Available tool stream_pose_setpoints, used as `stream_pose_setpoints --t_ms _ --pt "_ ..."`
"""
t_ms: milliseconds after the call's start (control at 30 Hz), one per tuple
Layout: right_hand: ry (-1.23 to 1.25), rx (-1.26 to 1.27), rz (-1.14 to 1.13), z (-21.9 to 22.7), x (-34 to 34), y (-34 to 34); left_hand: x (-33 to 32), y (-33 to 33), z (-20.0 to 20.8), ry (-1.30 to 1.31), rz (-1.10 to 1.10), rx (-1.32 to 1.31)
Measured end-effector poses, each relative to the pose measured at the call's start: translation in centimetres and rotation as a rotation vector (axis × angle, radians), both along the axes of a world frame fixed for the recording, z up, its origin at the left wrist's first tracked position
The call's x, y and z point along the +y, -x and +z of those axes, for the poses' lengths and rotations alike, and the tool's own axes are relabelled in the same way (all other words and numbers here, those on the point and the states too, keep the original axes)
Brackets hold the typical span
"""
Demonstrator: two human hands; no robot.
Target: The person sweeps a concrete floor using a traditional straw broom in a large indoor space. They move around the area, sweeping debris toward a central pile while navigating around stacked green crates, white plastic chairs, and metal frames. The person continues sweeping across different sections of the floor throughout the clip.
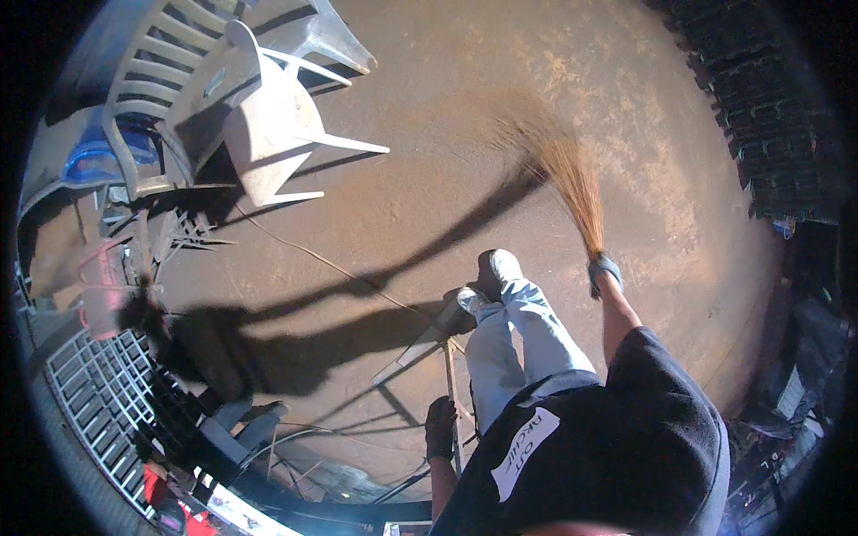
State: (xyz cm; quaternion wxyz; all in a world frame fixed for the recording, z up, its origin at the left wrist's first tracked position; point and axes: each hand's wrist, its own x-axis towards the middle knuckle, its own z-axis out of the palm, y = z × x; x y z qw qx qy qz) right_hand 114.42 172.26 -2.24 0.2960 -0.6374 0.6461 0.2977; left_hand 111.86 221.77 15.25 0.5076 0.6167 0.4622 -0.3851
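My right hand (605, 273), in a dark grey glove, grips the bound end of a broom (575, 183) made of long orange-brown bristles. The bristles fan out away from me, and their tips meet the dusty brown floor (429, 170). A patch of loose soil (509, 116) lies around the tips. Low beside my hip is my left hand (440, 427), in a black glove, close to a thin wooden bar (453, 393). Whether it touches the bar, I cannot tell; its fingers are too dark to make out.
A white plastic stool (277, 125) lies tipped over at the far left, beside a stacked plastic chair (152, 80). A metal grid rack (98, 380) stands at the left. Dark stacked crates (769, 107) line the far right. A cable (331, 263) crosses the floor.
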Motion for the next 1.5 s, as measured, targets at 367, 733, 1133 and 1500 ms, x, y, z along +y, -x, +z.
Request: stream_pose_setpoints --t_ms 367,733,1133,1500 --pt "0.059 0.027 0.154 12.3 3.5 3.6 -2.9 -1.0 0.8 0.077 -0.129 -0.105" --pt "-0.24 -0.304 0.349 -3.5 10.6 -19.6 -0.5 -0.3 2.0 0.135 -0.069 -0.074" --pt "-0.104 -0.197 -0.326 0.9 6.9 3.3 -0.4 0.8 1.8 0.042 -0.155 -0.091" --pt "-0.271 -0.167 0.28 9.3 14.6 -3.5 -1.6 2.3 0.3 0.08 -0.262 -0.107"
